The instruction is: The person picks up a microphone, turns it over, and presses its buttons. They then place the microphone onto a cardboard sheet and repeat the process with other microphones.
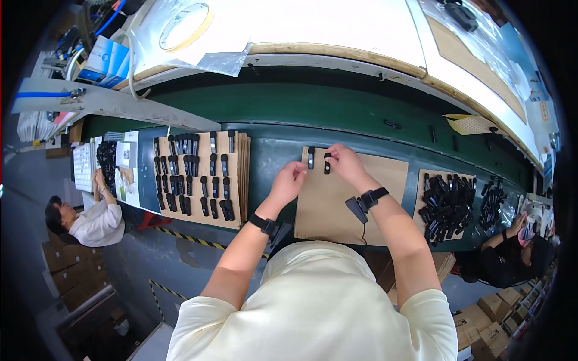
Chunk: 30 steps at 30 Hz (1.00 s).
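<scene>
On the brown cardboard sheet (346, 204) in front of me, two small black stick-shaped devices with rounded dark ends, like clip-on microphones, stand side by side near the far left corner. My right hand (345, 163) pinches the upper part of the right-hand black device (327, 165). Just left of it, the other black device (310, 159) lies apart from my fingers. My left hand (293, 175) hovers at the sheet's left edge, below that device, its fingers curled together with nothing visible in them. Both wrists wear black straps with small boxes.
Left, a cardboard stack (241, 180) carries rows of similar devices. Right, another cardboard sheet (422, 231) bears a dense pile of them, with more beyond. A white shelf (337, 27) overhangs the green bench back. Co-workers sit at far left (96, 222) and far right (512, 259).
</scene>
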Motion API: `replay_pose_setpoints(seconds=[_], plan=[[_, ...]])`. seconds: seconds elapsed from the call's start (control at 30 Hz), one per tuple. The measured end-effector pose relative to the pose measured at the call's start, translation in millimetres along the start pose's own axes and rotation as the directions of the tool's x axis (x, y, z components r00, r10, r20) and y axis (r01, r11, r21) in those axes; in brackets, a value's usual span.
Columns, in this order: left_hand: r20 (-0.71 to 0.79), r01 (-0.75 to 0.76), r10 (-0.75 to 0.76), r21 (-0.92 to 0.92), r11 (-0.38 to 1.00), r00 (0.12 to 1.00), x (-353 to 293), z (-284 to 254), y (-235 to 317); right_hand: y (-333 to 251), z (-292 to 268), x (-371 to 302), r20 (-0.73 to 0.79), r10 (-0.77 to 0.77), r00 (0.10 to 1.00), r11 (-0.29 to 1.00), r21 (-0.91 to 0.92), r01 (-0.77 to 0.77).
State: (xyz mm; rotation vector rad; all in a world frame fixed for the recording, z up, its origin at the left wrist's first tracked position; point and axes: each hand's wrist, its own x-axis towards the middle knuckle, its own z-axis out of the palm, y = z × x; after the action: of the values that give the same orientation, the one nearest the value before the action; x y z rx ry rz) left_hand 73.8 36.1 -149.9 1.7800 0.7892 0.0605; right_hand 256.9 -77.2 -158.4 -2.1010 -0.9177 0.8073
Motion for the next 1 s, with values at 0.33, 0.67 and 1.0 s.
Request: replay_pose_setpoints(seconds=[0.33, 0.67, 1.0], plan=[[-0.085, -0.059, 0.076, 0.189, 0.980, 0.993, 31, 3, -7, 9, 17, 21, -0.048, 0.012, 0.999, 0.984, -0.174, -0.020], [-0.004, -0.187, 0.204, 0.386, 0.903, 0.979, 39, 4, 6, 12, -9, 19, -0.050, -0.002, 0.999, 0.986, -0.165, -0.006], [0.052, -0.204, 0.201, 0.430, 0.879, 0.978, 47, 4, 3, 62, -65, 36, -0.185, -0.020, 0.983, 0.975, -0.220, -0.022]])
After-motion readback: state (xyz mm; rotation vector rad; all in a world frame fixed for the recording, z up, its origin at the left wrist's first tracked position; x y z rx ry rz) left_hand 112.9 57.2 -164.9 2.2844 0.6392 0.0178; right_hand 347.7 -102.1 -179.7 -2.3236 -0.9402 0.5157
